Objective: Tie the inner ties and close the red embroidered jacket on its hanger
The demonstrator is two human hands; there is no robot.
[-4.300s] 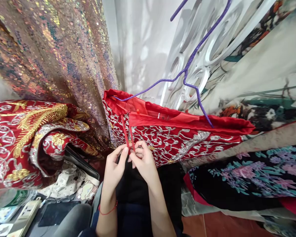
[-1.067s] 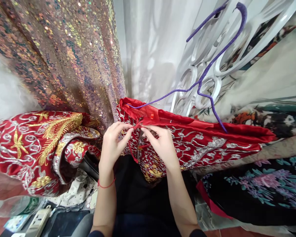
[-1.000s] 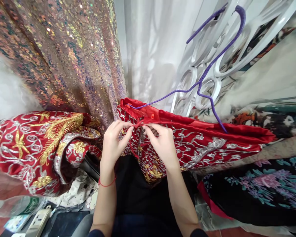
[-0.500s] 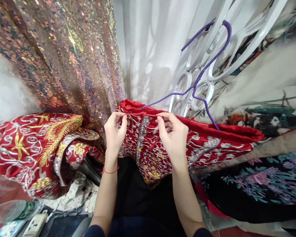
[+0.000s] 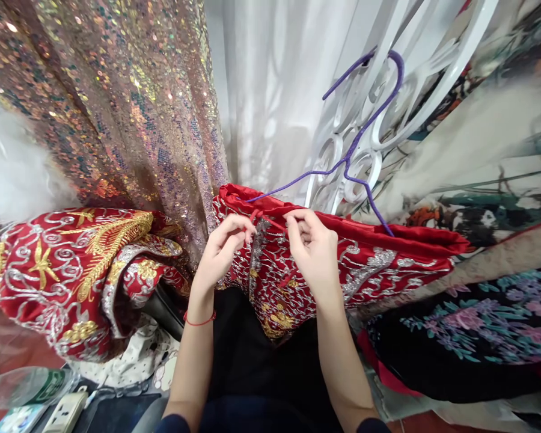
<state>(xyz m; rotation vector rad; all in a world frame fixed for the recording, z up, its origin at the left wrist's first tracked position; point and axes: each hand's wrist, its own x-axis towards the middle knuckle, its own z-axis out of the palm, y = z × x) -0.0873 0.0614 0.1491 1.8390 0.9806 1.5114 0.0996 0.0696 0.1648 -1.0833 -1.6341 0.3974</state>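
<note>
A red skirt-like garment (image 5: 379,273) with silver and gold embroidery hangs in front of me, its satin top edge on a purple hanger (image 5: 313,173). A thin red drawstring (image 5: 274,224) is knotted at the middle of that edge. My left hand (image 5: 225,249) is closed, thumb and fingertips pinched at the cord loop left of the knot. On the other side, my right hand (image 5: 313,249) pinches the cord's right part between thumb and forefinger. Its other fingers are curled in. A loose cord end dangles over the embroidery beneath.
The hanger hooks onto a white scrollwork frame (image 5: 379,144). At left lies another red embroidered garment (image 5: 40,264), below a sequined curtain (image 5: 162,108). A plastic bottle (image 5: 31,385) and a power strip (image 5: 65,412) are lower left. Black floral fabric (image 5: 455,337) lies at right.
My left hand has moved right and slightly down, closer to the knot. The cord, earlier stretched straight between both hands, now shows a loop at the knot.
</note>
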